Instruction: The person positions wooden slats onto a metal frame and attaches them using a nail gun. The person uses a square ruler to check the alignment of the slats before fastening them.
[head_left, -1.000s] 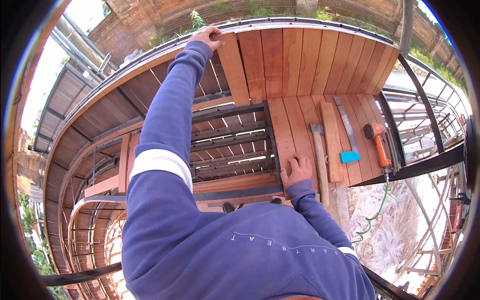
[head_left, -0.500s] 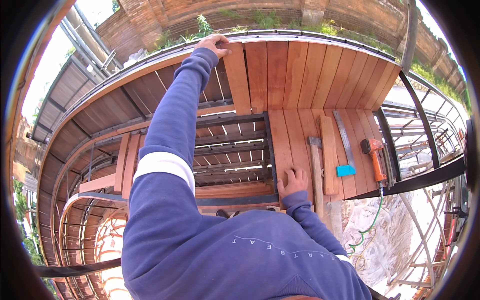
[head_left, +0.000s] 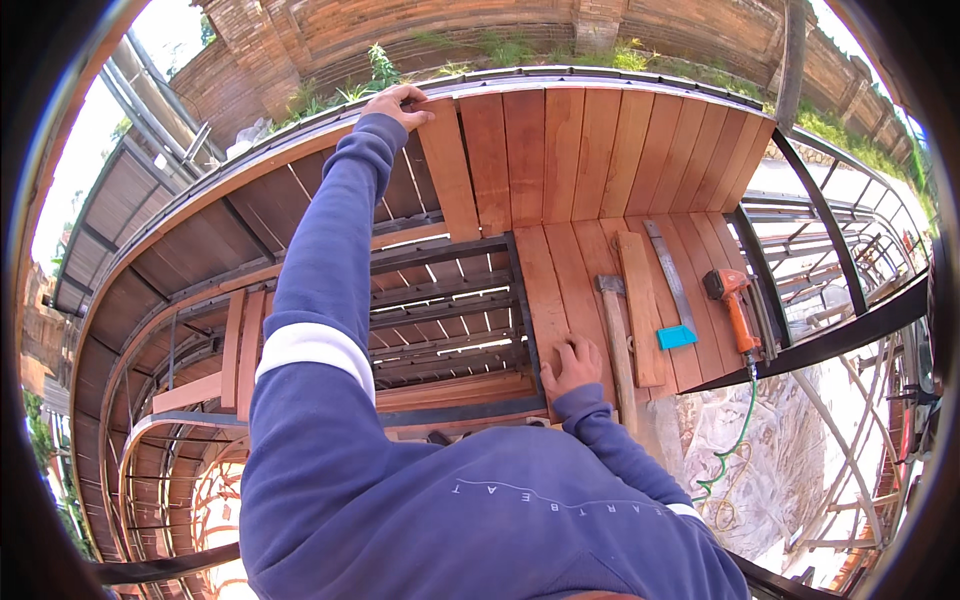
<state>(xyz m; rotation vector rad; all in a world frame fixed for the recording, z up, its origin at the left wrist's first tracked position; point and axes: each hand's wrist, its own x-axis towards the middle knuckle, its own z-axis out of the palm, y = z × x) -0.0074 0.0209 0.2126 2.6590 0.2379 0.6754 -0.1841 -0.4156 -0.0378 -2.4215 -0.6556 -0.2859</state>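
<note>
- While the bare left hand [head_left: 398,104] curls at the top end of the narrow reddish-brown wooden board [head_left: 450,175] left of upper centre in the head view, I cannot tell whether its bent fingers clamp it.
- Below centre, the bare right hand [head_left: 574,368] rests on flat reddish-brown wooden planks [head_left: 545,290], fingers slightly apart.
- Right of centre lies an orange, pistol-shaped air tool [head_left: 739,318].

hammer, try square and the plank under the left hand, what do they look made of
Plank: wood, reddish-brown with visible grain; smooth, possibly planed, though any coating is unclear.
Hammer: dull grey head, probably steel; pale brown handle, likely bare wood.
Try square: grey blade with a metallic sheen, likely steel; bright turquoise stock, perhaps plastic or painted metal.
</note>
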